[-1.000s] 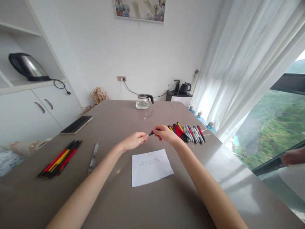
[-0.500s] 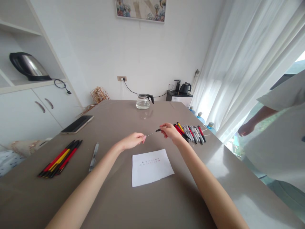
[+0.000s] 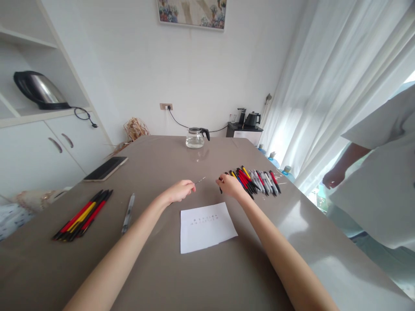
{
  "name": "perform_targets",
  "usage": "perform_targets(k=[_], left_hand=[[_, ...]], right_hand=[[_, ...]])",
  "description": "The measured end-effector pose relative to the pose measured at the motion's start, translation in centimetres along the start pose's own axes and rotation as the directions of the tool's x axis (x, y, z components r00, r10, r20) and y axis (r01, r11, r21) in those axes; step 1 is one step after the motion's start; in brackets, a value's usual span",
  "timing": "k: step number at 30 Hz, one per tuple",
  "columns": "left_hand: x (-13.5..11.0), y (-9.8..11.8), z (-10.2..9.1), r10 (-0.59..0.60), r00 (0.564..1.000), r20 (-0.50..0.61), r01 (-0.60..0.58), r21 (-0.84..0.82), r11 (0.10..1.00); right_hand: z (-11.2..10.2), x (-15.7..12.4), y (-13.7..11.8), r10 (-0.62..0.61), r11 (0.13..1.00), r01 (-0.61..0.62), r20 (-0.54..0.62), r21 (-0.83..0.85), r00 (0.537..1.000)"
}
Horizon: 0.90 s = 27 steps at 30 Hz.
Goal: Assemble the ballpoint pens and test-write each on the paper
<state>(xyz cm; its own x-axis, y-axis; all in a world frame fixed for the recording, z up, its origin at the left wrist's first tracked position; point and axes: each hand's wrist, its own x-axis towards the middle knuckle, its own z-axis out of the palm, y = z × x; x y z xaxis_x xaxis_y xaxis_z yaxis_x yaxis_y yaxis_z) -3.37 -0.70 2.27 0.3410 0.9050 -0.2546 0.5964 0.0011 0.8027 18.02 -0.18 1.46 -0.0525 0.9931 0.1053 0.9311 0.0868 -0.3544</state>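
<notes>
My left hand pinches one end of a thin pen refill, whose free end points up and to the right over the table. My right hand is closed on a small black pen part; most of it is hidden by the fingers. Right beside that hand lies a pile of red, black and yellow pens. Clear-barrelled pens are lined up to its right. Below both hands rests a white sheet of paper with small handwritten marks.
A bundle of red, yellow and black pens and a single clear pen lie on the left. A tablet-like dark slab and a glass pot of water stand farther back. Another person is at the right edge.
The refill has come apart from the black pen part. My right hand has lowered slightly and turned downward beside the pile, while my left hand has barely moved.
</notes>
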Motion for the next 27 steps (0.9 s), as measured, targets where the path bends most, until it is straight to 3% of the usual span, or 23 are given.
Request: perform_targets(k=[6, 13, 17, 21, 23, 27], left_hand=[[-0.1, -0.1, 0.3, 0.032, 0.999, 0.026, -0.031, -0.039, 0.999], [0.1, -0.2, 0.5, 0.042, 0.999, -0.014, -0.042, -0.012, 0.999], [0.1, -0.2, 0.8, 0.086, 0.996, -0.014, -0.086, 0.004, 0.996], [-0.1, 0.0, 1.0, 0.147, 0.989, 0.003, -0.147, 0.009, 0.989], [-0.2, 0.1, 1.0, 0.172, 0.985, 0.036, -0.172, 0.004, 0.985], [-0.2, 0.1, 1.0, 0.197, 0.978, 0.065, -0.198, 0.012, 0.980]], right_hand=[[1.7, -0.1, 0.4, 0.105, 0.993, -0.100, 0.062, -0.069, 0.993], [1.9, -0.2, 0.6, 0.119, 0.993, -0.120, -0.043, -0.003, 0.992], [1.6, -0.1, -0.4, 0.034, 0.975, -0.010, -0.105, 0.221, 0.994], [1.5, 0.0, -1.5, -0.149, 0.797, 0.119, 0.001, 0.592, 0.989], [1.5, 0.0, -1.8, -0.184, 0.736, 0.128, 0.013, 0.665, 0.983], [1.6, -0.2, -2.0, -0.171, 0.715, 0.107, 0.024, 0.691, 0.985]])
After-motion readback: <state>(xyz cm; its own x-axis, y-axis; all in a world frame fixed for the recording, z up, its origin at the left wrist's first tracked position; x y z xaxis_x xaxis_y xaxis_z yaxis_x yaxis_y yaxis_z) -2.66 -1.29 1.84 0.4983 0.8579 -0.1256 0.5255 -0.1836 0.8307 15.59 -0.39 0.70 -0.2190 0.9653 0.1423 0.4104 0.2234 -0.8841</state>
